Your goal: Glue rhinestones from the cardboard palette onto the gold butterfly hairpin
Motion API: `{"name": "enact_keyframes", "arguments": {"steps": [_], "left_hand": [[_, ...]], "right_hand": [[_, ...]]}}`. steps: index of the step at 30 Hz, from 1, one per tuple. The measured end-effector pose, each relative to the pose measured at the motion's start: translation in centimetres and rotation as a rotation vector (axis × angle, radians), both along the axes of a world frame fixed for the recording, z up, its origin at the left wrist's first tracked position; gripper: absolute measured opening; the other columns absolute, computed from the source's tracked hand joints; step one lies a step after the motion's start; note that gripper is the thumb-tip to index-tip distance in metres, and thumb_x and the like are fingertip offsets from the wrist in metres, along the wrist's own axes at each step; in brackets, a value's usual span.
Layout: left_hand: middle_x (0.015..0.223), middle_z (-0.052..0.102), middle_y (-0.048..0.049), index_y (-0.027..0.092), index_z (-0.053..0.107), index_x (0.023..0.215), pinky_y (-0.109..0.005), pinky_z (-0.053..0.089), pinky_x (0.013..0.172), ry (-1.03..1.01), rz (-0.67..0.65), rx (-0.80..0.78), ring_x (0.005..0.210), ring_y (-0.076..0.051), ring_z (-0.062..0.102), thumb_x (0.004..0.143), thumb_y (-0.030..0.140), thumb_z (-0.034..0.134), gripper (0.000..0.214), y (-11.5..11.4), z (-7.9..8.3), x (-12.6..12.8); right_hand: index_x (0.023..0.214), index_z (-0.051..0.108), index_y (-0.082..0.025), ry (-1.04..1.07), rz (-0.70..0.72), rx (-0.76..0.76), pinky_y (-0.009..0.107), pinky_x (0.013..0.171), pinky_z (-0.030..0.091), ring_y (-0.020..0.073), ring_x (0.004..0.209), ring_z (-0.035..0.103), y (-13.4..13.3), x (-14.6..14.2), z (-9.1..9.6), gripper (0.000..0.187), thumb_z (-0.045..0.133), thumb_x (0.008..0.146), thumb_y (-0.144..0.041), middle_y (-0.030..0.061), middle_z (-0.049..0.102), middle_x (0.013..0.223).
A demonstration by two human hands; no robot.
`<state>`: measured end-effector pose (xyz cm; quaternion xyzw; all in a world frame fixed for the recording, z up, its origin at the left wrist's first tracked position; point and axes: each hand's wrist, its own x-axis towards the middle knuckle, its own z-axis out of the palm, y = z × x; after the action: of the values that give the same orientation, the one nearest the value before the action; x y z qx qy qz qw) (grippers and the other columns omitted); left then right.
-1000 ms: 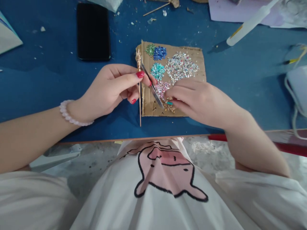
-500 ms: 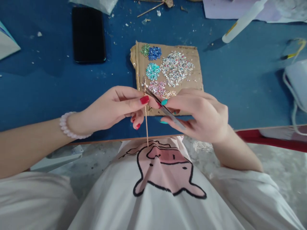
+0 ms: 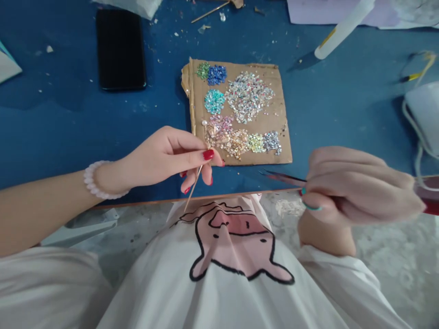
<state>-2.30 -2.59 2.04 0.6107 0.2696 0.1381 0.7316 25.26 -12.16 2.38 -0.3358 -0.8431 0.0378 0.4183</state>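
Observation:
My left hand (image 3: pixel 168 157) pinches a thin gold-coloured stick (image 3: pixel 194 187) between thumb and fingers, near the lower left of a cardboard piece (image 3: pixel 265 127). The stick's lower end slants down past the table edge; its upper part is partly hidden by the fingers and blends with the stones behind. A small white bead (image 3: pixel 204 122) shows just above the fingertips. Off to the right, my right hand (image 3: pixel 356 187) is closed round metal tweezers (image 3: pixel 284 177), whose tips point left over the blue table. On the cardboard lie silvery rhinestones (image 3: pixel 248 97), turquoise ones (image 3: pixel 214 101) and several other coloured piles.
A black phone (image 3: pixel 120 50) lies at the back left. At the back right are a white tube (image 3: pixel 343 31) and a purple sheet (image 3: pixel 308 11). Another thin stick (image 3: pixel 210 11) rests at the back. A pale object with a cord (image 3: pixel 423 116) sits at the far right.
My right hand has moved right with the tweezers, away from the stick, and turned over. The stick in my left hand has tilted, its lower end swinging left.

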Motion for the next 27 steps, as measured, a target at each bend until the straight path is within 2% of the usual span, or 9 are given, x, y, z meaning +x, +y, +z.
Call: {"name": "enact_keyframes", "arguments": {"steps": [1,3,6,11,15,19,23,27], "left_hand": [[0.068,0.075,-0.0016,0.015,0.076,0.080,-0.013,0.048,0.043,0.033,-0.011,0.039,0.041,-0.004,0.059,0.097,0.030,0.070,0.024,-0.1,0.0,0.1],[0.068,0.075,-0.0012,0.016,0.076,0.084,-0.013,0.048,0.043,0.076,-0.033,0.087,0.039,-0.004,0.058,0.098,0.030,0.068,0.021,-0.2,-0.2,0.1],[0.068,0.075,-0.0005,0.017,0.075,0.091,-0.012,0.047,0.043,0.093,-0.055,0.114,0.039,-0.004,0.057,0.099,0.028,0.065,0.017,-0.3,-0.6,0.0],[0.073,0.076,-0.0018,0.016,0.070,0.078,-0.011,0.047,0.044,0.115,-0.059,0.158,0.040,-0.003,0.056,0.099,0.022,0.059,0.025,-0.2,-0.8,-0.2],[0.069,0.074,-0.0021,0.016,0.069,0.077,-0.012,0.045,0.042,0.134,-0.070,0.192,0.038,-0.003,0.054,0.100,0.022,0.057,0.026,-0.1,-0.6,-0.2],[0.064,0.072,-0.0024,0.016,0.067,0.071,-0.013,0.043,0.040,0.174,-0.090,0.236,0.037,-0.003,0.053,0.100,0.023,0.058,0.031,0.1,-0.6,-0.2],[0.064,0.071,-0.0016,0.016,0.066,0.071,-0.013,0.042,0.039,0.190,-0.081,0.226,0.036,-0.003,0.051,0.099,0.025,0.059,0.030,0.2,-0.4,-0.1],[0.065,0.071,0.0007,0.016,0.066,0.076,-0.012,0.042,0.038,0.227,-0.099,0.216,0.036,-0.002,0.051,0.096,0.021,0.061,0.021,0.1,-0.3,-0.1]], "right_hand": [[0.068,0.047,-0.022,0.031,0.060,0.107,0.031,0.046,0.031,0.0106,0.048,0.035,0.2,-0.1,-0.1,0.036,0.064,0.098,-0.031,-0.0038,0.041,0.049],[0.066,0.044,-0.021,0.027,0.084,0.105,0.033,0.046,0.027,0.0106,0.048,0.032,0.5,-0.6,-0.3,0.037,0.065,0.096,-0.025,-0.0045,0.038,0.049],[0.066,0.044,-0.022,0.014,0.107,-0.026,0.033,0.047,0.026,0.0107,0.047,0.034,0.9,-1.2,-0.9,0.036,0.064,0.096,-0.021,-0.0052,0.036,0.050],[0.076,0.053,-0.023,0.122,0.119,-0.178,0.029,0.047,0.028,0.0106,0.048,0.037,1.0,-1.2,-1.6,0.023,0.064,0.096,-0.020,-0.0053,0.039,0.053],[0.082,0.058,-0.023,0.108,0.065,-0.313,0.024,0.047,0.035,0.0090,0.049,0.043,0.6,-1.0,-1.5,0.015,0.061,0.097,-0.021,-0.0046,0.049,0.057],[0.079,0.058,-0.021,0.016,-0.033,-0.460,0.024,0.051,0.038,0.0082,0.052,0.047,0.2,-0.9,-1.2,0.020,0.060,0.098,-0.025,-0.0038,0.053,0.059],[0.078,0.062,-0.020,0.103,-0.075,-0.451,0.023,0.056,0.043,0.0087,0.058,0.056,0.1,-1.4,-1.4,0.018,0.068,0.095,-0.024,-0.0030,0.061,0.065],[0.081,0.065,-0.022,0.180,-0.121,-0.447,0.021,0.058,0.045,0.0068,0.061,0.058,-0.1,-2.1,-2.2,0.013,0.076,0.088,-0.018,-0.0052,0.066,0.071]]}}
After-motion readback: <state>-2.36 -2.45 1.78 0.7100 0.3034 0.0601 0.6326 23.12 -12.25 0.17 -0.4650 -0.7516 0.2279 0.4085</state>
